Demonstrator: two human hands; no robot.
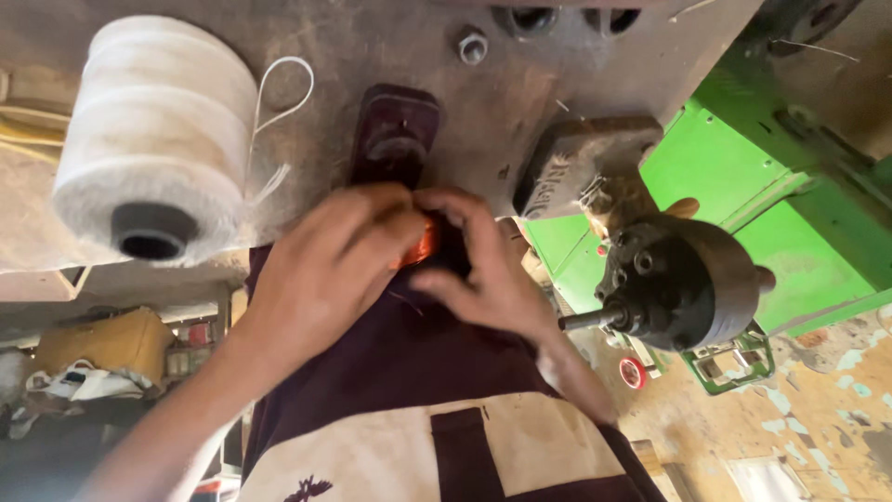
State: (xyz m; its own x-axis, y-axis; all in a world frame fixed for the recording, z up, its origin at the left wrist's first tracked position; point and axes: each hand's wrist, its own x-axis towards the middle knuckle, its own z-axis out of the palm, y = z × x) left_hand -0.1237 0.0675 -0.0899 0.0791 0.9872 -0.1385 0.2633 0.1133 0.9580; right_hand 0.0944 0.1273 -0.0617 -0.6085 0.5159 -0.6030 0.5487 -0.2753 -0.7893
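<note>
Head view, looking down: both hands meet at the edge of a grimy metal table (372,37), over the person's dark maroon shirt (400,353). Left hand (325,270) has its fingers curled and pressed together around a small orange part (426,244); only a sliver of that part shows between the two hands. Right hand (483,270) closes on it from the other side, fingertips pinching at the same spot, thumb touching the left hand's fingers. What the orange part is, can't tell, as it is mostly hidden.

Just beyond the hands, a dark maroon block (395,135) sits on the table, touching or nearly touching the fingers. A large spool of white twine (153,139) lies on its side to the left, loose loop of twine trailing beside it. A hex nut (472,45) lies further up the table. To the right, a dark round motor-like unit (674,279) with a shaft sticking out, mounted near a green machine frame (743,177). Below it, a dusty floor (818,409).
</note>
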